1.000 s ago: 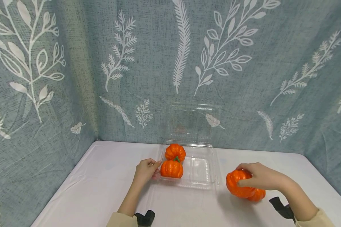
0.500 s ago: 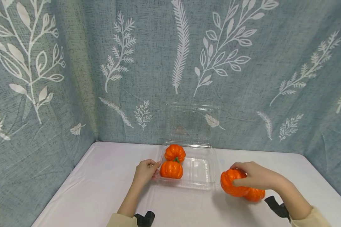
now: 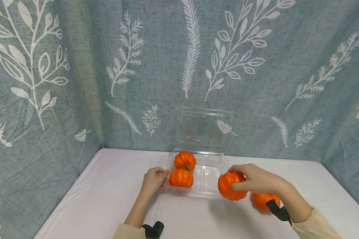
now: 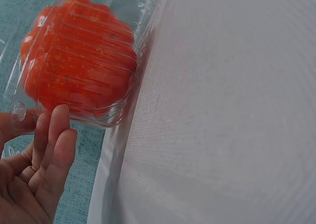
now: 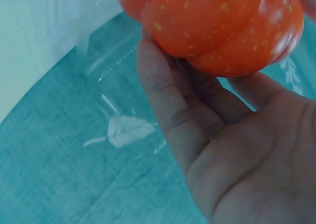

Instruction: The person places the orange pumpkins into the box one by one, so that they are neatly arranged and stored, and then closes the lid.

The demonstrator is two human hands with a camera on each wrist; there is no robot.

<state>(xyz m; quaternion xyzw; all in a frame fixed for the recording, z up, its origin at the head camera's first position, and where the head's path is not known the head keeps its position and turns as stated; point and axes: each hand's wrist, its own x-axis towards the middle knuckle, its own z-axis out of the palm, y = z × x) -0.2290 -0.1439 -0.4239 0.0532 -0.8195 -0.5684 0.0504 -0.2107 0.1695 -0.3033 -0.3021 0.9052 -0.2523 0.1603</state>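
Observation:
My right hand [image 3: 258,179] grips an orange toy pumpkin [image 3: 228,187], raised above the table by the front right corner of a clear plastic clamshell container [image 3: 207,176]. In the right wrist view, the fingers curl round the yellow-flecked pumpkin [image 5: 217,26]. With thumb and fingers, my left hand [image 3: 153,179] pinches the container's left rim; the left wrist view shows that hand [image 4: 42,169] at a corner tab. Inside the container's left half sit a rear pumpkin [image 3: 184,160] and a front pumpkin [image 3: 181,178], a green stem between them. The container's lid [image 3: 201,129] stands up behind.
Another orange pumpkin [image 3: 263,200] lies on the table to the right, partly behind my right wrist. A white cloth covers the table [image 3: 116,186]. Behind it hangs a blue-grey curtain [image 3: 161,66] with white leaf prints. Each wrist carries a black strap.
My right hand has carried its pumpkin leftward, away from the other pumpkin on the right and up to the container's right side. My left hand stays at the rim.

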